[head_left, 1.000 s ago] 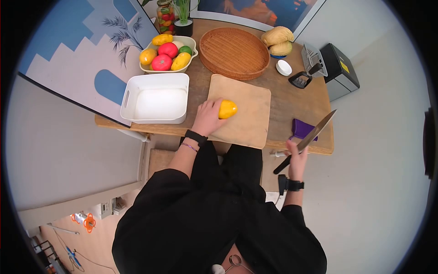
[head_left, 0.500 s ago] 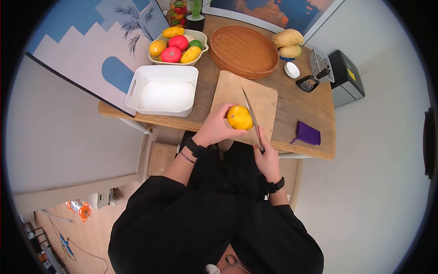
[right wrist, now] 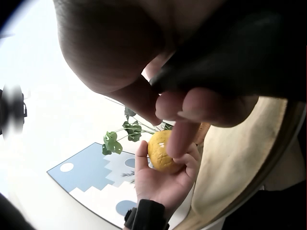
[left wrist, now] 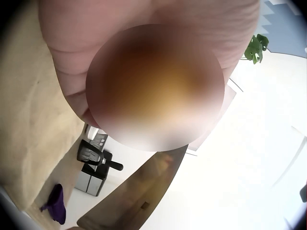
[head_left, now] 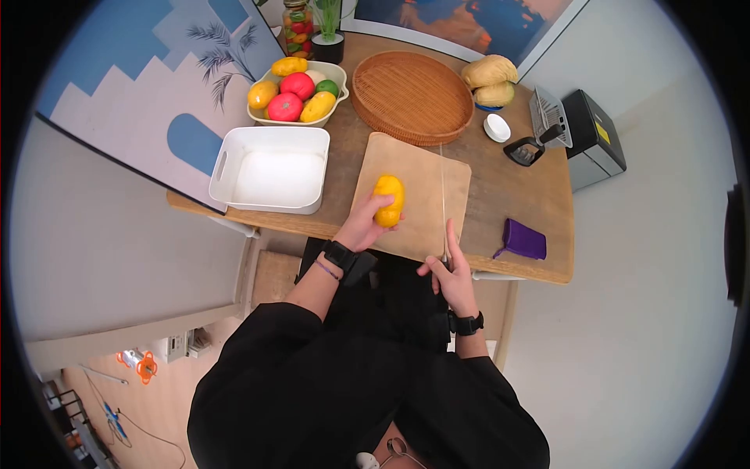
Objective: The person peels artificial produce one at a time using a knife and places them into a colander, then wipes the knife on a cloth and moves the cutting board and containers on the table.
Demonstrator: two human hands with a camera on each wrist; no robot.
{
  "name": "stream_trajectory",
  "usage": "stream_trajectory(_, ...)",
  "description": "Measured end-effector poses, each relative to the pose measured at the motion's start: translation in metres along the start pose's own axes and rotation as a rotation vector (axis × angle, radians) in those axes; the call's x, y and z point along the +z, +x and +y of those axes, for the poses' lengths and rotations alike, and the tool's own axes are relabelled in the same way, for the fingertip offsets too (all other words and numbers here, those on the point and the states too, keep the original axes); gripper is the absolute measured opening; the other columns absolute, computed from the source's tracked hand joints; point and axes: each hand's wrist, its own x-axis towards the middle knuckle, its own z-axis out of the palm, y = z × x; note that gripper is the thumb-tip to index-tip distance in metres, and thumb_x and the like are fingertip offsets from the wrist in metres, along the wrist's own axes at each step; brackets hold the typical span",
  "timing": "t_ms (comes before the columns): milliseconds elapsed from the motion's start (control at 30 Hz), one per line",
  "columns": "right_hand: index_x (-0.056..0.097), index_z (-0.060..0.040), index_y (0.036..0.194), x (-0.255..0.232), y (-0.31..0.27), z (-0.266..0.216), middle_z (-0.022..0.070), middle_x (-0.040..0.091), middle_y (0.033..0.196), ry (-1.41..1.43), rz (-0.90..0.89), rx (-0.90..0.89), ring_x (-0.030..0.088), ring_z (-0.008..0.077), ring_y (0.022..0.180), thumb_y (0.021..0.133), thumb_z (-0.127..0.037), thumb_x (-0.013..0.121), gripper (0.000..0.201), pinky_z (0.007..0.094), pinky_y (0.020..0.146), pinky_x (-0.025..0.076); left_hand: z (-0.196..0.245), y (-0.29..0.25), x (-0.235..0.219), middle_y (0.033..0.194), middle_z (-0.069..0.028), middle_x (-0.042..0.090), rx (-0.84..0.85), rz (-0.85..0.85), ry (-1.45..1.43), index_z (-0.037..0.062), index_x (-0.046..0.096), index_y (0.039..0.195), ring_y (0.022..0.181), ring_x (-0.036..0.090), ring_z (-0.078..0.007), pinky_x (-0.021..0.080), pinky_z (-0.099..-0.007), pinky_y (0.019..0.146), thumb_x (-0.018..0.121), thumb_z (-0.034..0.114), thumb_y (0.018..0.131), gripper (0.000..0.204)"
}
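Note:
My left hand (head_left: 362, 227) holds a yellow mango (head_left: 389, 201) upright over the left part of the wooden cutting board (head_left: 418, 168); the thumb lies across its side. In the left wrist view the held mango is a blurred patch. My right hand (head_left: 455, 283) grips a kitchen knife (head_left: 443, 187) by its black handle (right wrist: 230, 52), index finger stretched forward. Seen edge-on from the head, the blade is a thin line over the board's right side, pointing away from me, apart from the mango. Its broad face (left wrist: 139, 191) shows in the left wrist view.
A white bin (head_left: 269, 205) stands left of the board, with a fruit bowl (head_left: 344, 92) behind it. A round wicker tray (head_left: 412, 95) lies at the back. To the right are a white dish (head_left: 496, 127), a black-handled peeler (head_left: 525, 150) and a purple pouch (head_left: 524, 239).
The right hand has brought the knife from the right over the board, then shifted it slightly right, away from the mango. The left hand has lifted the mango and turned it upright.

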Motion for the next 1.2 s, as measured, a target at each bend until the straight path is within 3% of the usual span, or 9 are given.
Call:
stream_trajectory(100,0.025,-0.0172,0.166,-0.01,0.009,0.015,0.0106,0.077,0.104,-0.24,0.062,0.059,0.07,0.0128,0.079,0.1,-0.001,0.061,0.077,0.0269,0.074,0.058,-0.007,0.004,0.001,0.123,-0.0081,0.059,-0.007,0.095,0.279,0.0131,0.042,0.142,0.109,0.063,-0.0205,0.055,-0.0406,0.089,0.07,0.026,0.096,0.056)
stream_trajectory(167,0.038,-0.0172,0.161,-0.016,0.023,0.041,0.0125,0.072,0.13,-0.546,0.12,-0.5,0.072,0.0188,0.109,0.101,-0.007,0.063,0.067,0.0314,0.094,0.055,-0.016,0.011,-0.001,0.125,-0.0071,0.058,0.007,0.081,0.453,0.0115,0.042,0.144,0.113,0.061,-0.0194,0.053,-0.0374,0.096,0.077,0.02,0.091,0.064)
stream_trajectory(300,0.047,-0.0199,0.156,-0.021,0.022,0.034,0.0142,0.069,0.134,-0.509,0.1,-0.308,0.071,0.0265,0.116,0.097,-0.02,0.07,0.063,0.0327,0.096,0.053,-0.028,0.023,-0.001,0.13,-0.0072,0.056,0.166,-0.071,0.751,0.0083,0.042,0.147,0.121,0.058,-0.0191,0.049,-0.034,0.103,0.084,0.011,0.084,0.075)
stream_trajectory(400,0.051,-0.0241,0.153,-0.016,0.027,0.002,0.0153,0.072,0.123,-0.537,0.135,-0.342,0.074,0.0322,0.104,0.097,-0.027,0.072,0.06,0.0348,0.088,0.056,-0.029,0.029,0.001,0.137,-0.0065,0.054,0.105,-0.096,0.781,0.0054,0.038,0.15,0.126,0.055,-0.0168,0.047,-0.0332,0.106,0.085,0.006,0.082,0.082)
stream_trajectory(467,0.052,-0.0282,0.152,-0.015,0.029,-0.014,0.0173,0.075,0.107,-0.765,0.061,-0.237,0.073,0.0371,0.09,0.098,-0.034,0.069,0.057,0.0398,0.079,0.058,-0.032,0.027,0.002,0.137,-0.0055,0.052,0.235,-0.059,0.883,0.0055,0.039,0.149,0.126,0.054,-0.0166,0.046,-0.0326,0.107,0.085,0.002,0.08,0.084)
stream_trajectory(667,0.053,-0.0329,0.151,-0.023,0.055,0.004,0.02,0.071,0.084,-0.87,0.226,-0.282,0.069,0.04,0.07,0.1,-0.041,0.063,0.052,0.0442,0.066,0.057,-0.03,0.024,-0.004,0.135,-0.0065,0.054,0.181,-0.061,0.728,0.0097,0.042,0.148,0.128,0.053,-0.0179,0.049,-0.0337,0.105,0.082,0.0,0.08,0.08)
stream_trajectory(800,0.052,-0.0337,0.151,-0.022,0.048,-0.008,0.0185,0.071,0.079,-0.862,0.21,-0.19,0.068,0.0398,0.065,0.1,-0.042,0.064,0.053,0.0441,0.063,0.057,-0.033,0.03,-0.01,0.138,-0.0071,0.052,0.229,-0.062,0.698,0.011,0.041,0.149,0.129,0.054,-0.0182,0.05,-0.0335,0.105,0.081,-0.001,0.08,0.081)
stream_trajectory(867,0.051,-0.0338,0.152,-0.016,0.042,-0.008,0.0169,0.071,0.077,-0.956,0.117,-0.391,0.068,0.0388,0.063,0.099,-0.042,0.066,0.055,0.0443,0.061,0.056,-0.038,0.034,-0.011,0.14,-0.0075,0.051,0.248,-0.002,0.645,0.01,0.041,0.15,0.129,0.054,-0.0181,0.051,-0.0333,0.105,0.082,-0.001,0.079,0.083)
stream_trajectory(1200,0.048,-0.0324,0.154,-0.004,0.041,-0.001,0.0139,0.069,0.07,-0.982,0.167,-0.38,0.068,0.0369,0.059,0.098,-0.044,0.067,0.061,0.0439,0.058,0.056,-0.034,0.033,-0.007,0.135,-0.0078,0.058,0.354,0.05,0.918,0.0054,0.044,0.148,0.125,0.058,-0.0187,0.051,-0.0351,0.104,0.088,0.008,0.078,0.083)
